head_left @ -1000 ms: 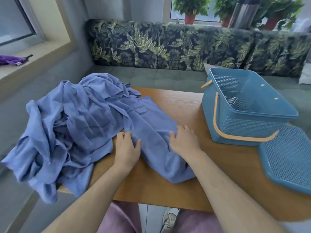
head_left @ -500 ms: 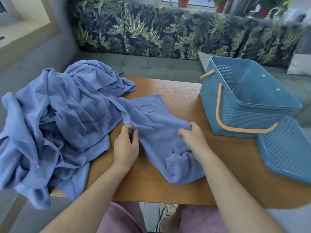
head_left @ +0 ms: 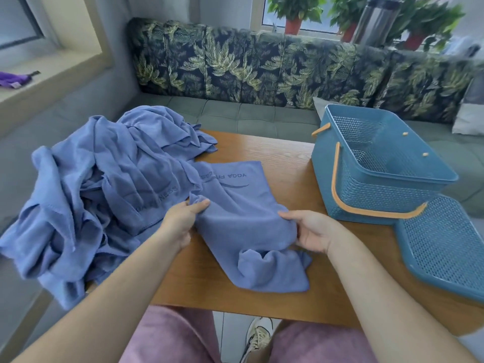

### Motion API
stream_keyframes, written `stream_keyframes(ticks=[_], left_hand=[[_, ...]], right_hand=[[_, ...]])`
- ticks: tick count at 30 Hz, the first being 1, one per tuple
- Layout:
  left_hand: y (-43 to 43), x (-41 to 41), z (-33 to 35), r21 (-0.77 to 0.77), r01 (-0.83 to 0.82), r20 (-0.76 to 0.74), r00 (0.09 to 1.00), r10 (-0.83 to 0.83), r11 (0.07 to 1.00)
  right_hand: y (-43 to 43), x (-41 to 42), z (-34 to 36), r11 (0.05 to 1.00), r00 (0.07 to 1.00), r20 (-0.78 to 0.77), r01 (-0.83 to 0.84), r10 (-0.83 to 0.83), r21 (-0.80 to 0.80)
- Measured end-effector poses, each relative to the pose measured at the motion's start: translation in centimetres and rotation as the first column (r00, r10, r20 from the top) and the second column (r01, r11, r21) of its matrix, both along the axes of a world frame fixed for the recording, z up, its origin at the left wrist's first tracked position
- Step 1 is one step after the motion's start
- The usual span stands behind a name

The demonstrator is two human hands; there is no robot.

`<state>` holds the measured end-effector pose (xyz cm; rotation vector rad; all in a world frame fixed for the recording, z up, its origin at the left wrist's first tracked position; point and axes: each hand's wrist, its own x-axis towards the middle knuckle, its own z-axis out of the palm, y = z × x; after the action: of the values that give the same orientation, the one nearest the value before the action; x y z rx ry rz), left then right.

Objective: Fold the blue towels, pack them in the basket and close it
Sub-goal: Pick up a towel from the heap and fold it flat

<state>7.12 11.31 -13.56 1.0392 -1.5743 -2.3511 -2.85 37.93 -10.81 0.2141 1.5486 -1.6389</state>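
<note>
Between pile (head_left: 91, 192) and basket (head_left: 366, 200), left grip (head_left: 180, 221) and right grip (head_left: 311, 231) pinch one towel (head_left: 241, 231).

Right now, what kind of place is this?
Probably a home or lounge seating nook: a leaf-print cushioned bench runs behind a wooden table, with potted plants lined up behind it.

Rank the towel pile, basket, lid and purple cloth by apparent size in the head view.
1. towel pile
2. basket and lid: look alike; the lid is nearer and cropped, so unranked
3. purple cloth, far away
</note>
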Motion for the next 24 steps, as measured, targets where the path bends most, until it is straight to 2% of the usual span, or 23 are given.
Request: stream_keyframes(ticks=[3,5,7,9,17,21,24], left_hand=[[-0.6,0.4,1.0,-0.158,0.004,0.025,1.000,0.000,0.987],[-1.4,0.5,2.2,-0.261,-0.006,0.044,0.999,0.018,0.965],[-2.2,0.3,3.7,-0.351,-0.006,0.060,0.998,0.029,0.936],[-2.8,-0.1,5.2,-0.425,-0.002,0.052,0.998,0.027,0.905],[-4.3,-2.1,14.4,-0.715,0.001,-0.062,0.996,-0.065,0.699],[-3.4,-2.0,19.1,-0.739,-0.085,-0.194,0.977,-0.090,0.668],[-3.1,-1.3,21.5,-0.727,-0.166,-0.283,0.957,-0.070,0.666]], right_hand=[[0.1,-0.3,1.3,0.988,0.977,-0.152,0.149,-0.153,-0.038],[0.2,-0.6,2.6,0.959,0.919,-0.274,0.259,-0.282,-0.117],[0.3,-1.0,3.9,0.908,0.866,-0.289,0.350,-0.407,-0.229],[0.6,-1.3,5.2,0.879,0.834,-0.303,0.385,-0.461,-0.280],[2.1,-0.5,12.5,0.915,0.889,-0.358,0.142,-0.286,-0.377],[2.2,0.0,16.7,0.916,0.825,-0.465,0.145,-0.321,-0.375],[2.7,0.7,19.6,0.916,0.738,-0.572,0.163,-0.359,-0.365]])
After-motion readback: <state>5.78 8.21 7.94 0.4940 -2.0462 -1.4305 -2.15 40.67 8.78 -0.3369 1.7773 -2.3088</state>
